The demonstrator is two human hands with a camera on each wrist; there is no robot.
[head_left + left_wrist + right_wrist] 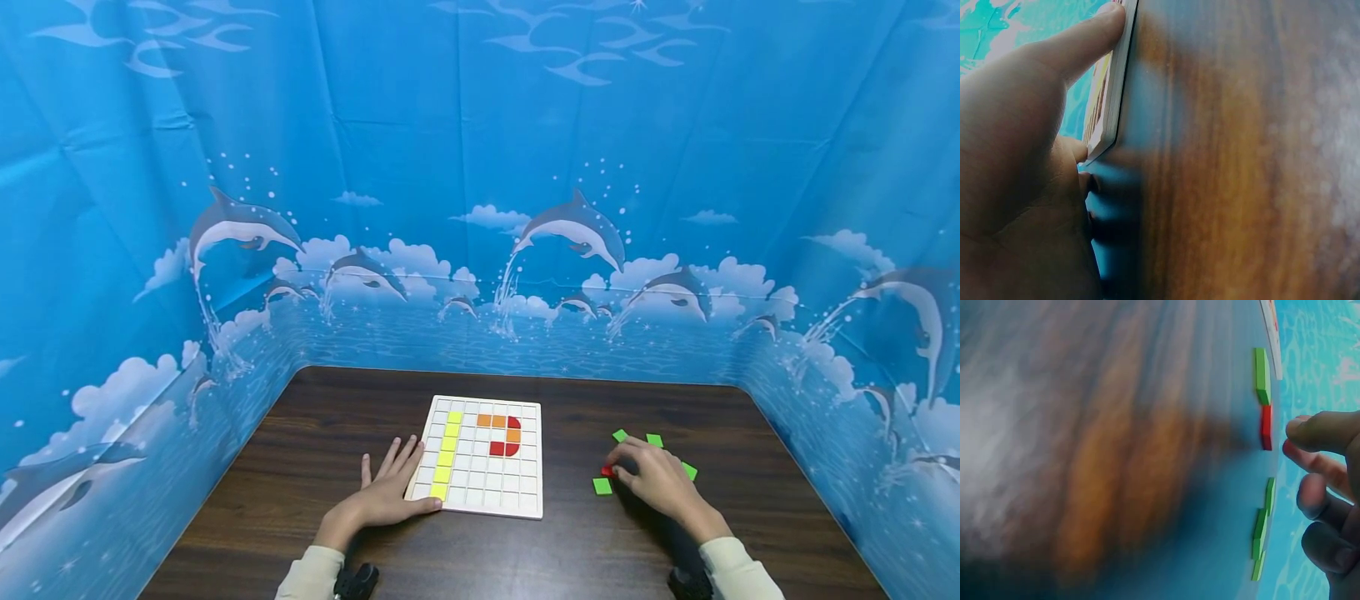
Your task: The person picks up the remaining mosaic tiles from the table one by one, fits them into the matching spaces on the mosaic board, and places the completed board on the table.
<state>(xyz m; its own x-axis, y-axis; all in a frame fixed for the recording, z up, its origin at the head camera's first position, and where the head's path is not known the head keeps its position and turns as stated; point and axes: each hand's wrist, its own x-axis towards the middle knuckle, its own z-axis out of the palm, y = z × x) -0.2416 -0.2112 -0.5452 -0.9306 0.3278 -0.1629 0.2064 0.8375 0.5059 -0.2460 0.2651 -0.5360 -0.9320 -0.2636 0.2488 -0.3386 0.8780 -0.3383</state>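
Note:
A white grid board (476,496) lies on the table, bearing a yellow column (447,443) of square tiles, a few orange tiles (484,421) and red pieces (497,449), some with rounded corners. My left hand (382,493) is spread at its lower left corner, the thumb (1094,37) resting along the near edge. To the right of the board, my right hand (660,479) hovers over loose tiles, fingers bent and thumb near the index fingertip. Just under those fingertips a red tile (1266,427) lies flat, apart from them, beside a green tile (1262,376).
More green tiles (654,440) lie around the right hand on the dark wooden table (570,542). A blue curtain (465,167) printed with dolphins stands along the table's back and sides.

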